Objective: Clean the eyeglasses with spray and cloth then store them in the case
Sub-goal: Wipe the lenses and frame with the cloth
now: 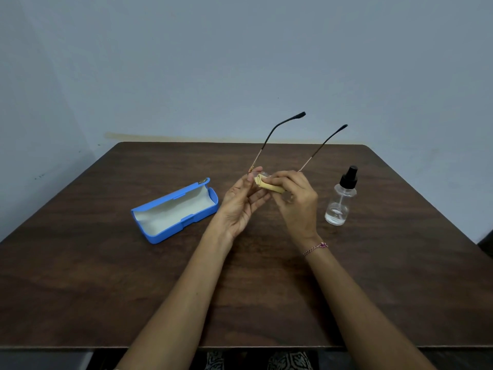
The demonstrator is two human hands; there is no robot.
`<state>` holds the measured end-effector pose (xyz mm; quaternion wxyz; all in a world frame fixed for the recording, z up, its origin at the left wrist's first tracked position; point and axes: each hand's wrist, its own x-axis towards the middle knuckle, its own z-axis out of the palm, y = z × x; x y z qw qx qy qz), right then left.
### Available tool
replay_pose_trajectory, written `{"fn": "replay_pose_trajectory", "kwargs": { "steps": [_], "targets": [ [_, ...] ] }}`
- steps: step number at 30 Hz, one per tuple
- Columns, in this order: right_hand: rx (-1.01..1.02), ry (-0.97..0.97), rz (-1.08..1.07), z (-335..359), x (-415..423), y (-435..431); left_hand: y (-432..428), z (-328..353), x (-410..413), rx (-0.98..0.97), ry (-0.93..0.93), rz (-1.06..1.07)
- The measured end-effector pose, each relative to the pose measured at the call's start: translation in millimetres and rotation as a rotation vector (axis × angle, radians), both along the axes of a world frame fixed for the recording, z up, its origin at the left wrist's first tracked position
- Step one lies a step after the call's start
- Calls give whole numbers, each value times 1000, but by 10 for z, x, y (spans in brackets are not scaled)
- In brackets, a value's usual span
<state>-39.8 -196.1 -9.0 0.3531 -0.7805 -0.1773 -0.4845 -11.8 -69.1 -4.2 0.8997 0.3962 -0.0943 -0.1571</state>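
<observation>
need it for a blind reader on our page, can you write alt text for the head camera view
Over a dark wooden table, the left hand holds a pair of glasses by the frame while the right hand presses a folded yellow cloth to a lens. An open blue case lies to the left, a clear spray bottle stands to the right.

No legible text or labels anywhere

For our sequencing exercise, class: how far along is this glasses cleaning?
Spraying seems done: the spray bottle stands unheld on the table. In hand: the left hand holds the glasses while the right hand holds the yellow cloth against a lens. Left: fold the glasses, lay them in the open blue case.
</observation>
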Motion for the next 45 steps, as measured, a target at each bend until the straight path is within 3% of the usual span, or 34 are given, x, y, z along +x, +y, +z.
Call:
{"fn": "replay_pose_trajectory", "kwargs": {
  "steps": [11, 45],
  "targets": [
    [-187, 21, 47, -11, 34, 18, 80, -36, 83, -29, -66, 133],
    [-167, 55, 182, 36, 82, -22, 132, -33, 108, 61, -146, 107]
  ]
}}
